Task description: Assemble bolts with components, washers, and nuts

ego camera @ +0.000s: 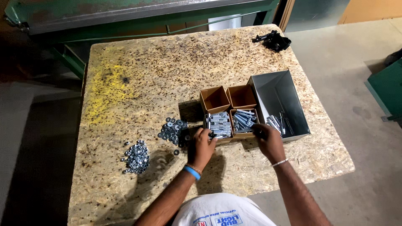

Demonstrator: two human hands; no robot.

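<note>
My left hand (201,146) rests at the near edge of a small cardboard box (218,113) full of silver bolts, fingers curled by a bolt; whether it grips one I cannot tell. My right hand (268,140) is closed at the front of the second cardboard box (243,109) of bolts, apparently pinching a bolt between that box and the grey metal bin (278,94). A few bolts lie in the bin's near end.
On the chipboard table (159,71) a pile of washers (172,130) lies left of my left hand, and a heap of nuts (136,157) further left. A black tool (274,41) sits at the far right corner. A green machine frame (125,19) stands behind.
</note>
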